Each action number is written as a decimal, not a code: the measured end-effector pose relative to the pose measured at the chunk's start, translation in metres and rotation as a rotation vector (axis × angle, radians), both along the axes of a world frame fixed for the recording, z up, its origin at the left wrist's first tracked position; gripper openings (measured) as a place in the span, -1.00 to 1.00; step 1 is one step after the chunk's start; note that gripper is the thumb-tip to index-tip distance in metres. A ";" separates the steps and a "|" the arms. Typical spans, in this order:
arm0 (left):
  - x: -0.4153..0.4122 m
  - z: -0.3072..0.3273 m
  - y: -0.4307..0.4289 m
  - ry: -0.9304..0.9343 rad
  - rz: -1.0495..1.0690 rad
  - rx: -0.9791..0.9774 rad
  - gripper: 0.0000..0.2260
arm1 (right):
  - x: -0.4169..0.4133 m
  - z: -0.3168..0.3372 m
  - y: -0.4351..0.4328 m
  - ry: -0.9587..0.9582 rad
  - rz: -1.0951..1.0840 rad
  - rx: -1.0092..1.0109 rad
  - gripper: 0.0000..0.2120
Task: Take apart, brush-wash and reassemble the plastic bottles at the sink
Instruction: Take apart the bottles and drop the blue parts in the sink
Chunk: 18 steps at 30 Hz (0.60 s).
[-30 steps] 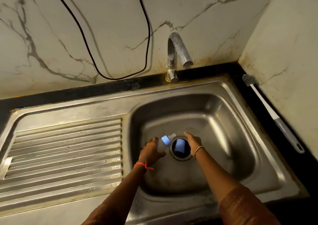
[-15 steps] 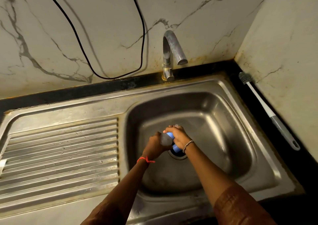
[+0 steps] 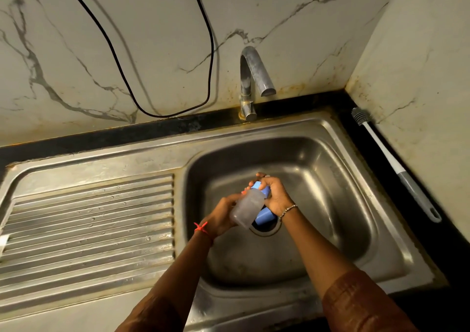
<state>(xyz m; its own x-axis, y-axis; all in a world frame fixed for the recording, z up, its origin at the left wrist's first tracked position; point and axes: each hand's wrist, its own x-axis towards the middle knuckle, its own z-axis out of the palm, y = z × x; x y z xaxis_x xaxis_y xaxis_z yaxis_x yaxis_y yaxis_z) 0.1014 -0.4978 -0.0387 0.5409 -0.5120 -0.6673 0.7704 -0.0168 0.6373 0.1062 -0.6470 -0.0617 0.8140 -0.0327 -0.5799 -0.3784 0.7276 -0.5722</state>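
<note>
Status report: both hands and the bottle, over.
Left hand grips clear bottle body. Right hand grips its blue cap. Held over sink. Brush on right counter, nothing blocking.

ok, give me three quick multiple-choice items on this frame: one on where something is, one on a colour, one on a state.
1. The bottle brush lies:
A) across the drain
B) on the black counter
C) on the drainboard

2. The cap that the right hand grips on the bottle is:
A) red
B) white
C) blue

3. The tap is:
A) running hard
B) showing no water
C) covered by a cloth

Key: 1 B, its whole length rests on the dark strip; 2 C, blue shows between the fingers; 3 B, no stream falls from the spout.
</note>
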 end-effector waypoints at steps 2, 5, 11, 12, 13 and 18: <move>0.001 0.000 -0.001 0.086 0.099 -0.040 -0.71 | -0.002 -0.001 -0.003 -0.027 -0.058 0.045 -0.68; 0.003 -0.001 -0.001 0.242 0.132 -0.046 -0.60 | -0.004 -0.002 -0.004 -0.014 -0.125 0.046 -0.79; 0.005 0.000 0.000 0.032 0.094 -0.010 -0.81 | -0.002 -0.015 -0.012 0.090 -0.132 -0.121 -0.92; 0.005 0.000 0.001 0.007 0.107 -0.013 -0.82 | -0.002 -0.016 -0.012 0.093 -0.119 -0.138 -0.93; 0.005 0.000 0.001 -0.007 0.124 -0.005 -0.83 | -0.001 -0.018 -0.014 0.095 -0.095 -0.170 -0.92; 0.003 -0.009 0.004 0.037 0.233 0.151 -0.79 | -0.005 -0.020 -0.020 0.131 0.153 -0.345 -0.93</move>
